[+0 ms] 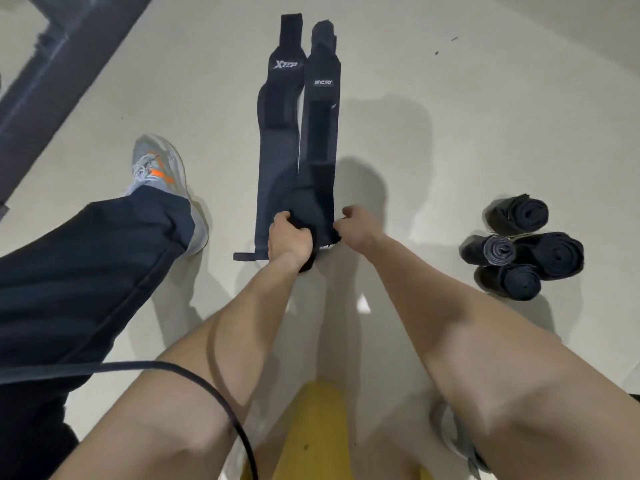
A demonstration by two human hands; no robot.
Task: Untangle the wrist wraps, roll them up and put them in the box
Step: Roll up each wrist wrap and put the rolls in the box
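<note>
- A dark grey metal beam (pixel 52 64) ran slantwise across the far left corner of the pale floor (pixel 450 133).
- Your left leg, in a dark navy trouser leg (pixel 86 265), stretched out over the floor and ended in a grey sneaker with orange marks (pixel 162 174), sole down.
- A thin black cable (pixel 156 367) curved over your left forearm, close to the camera.
- A long black wrist wrap with a white "Xtep" logo (pixel 277 140) lay flat and unrolled on the floor, pointing away from you. A narrow loop at its near end stuck out to the left.
- Your left hand (pixel 289 233) was curled round the rolled near end of the second wrap, gripping it from the left side.
- That second long black wrist wrap, with a small white label (pixel 320 133), lay just right of the first and touched it along part of its length. Its far part was flat on the floor and its near end was wound into a thick roll between your hands.
- A yellow block-shaped thing (pixel 311 427) showed below your arms; I could not tell what it was.
- Your right hand (pixel 353 223) had its fingers curled and pinched the right edge of the same roll.
- Four rolled-up black wraps (pixel 526 247) sat bunched together on the floor, well right of your hands, touching one another.
</note>
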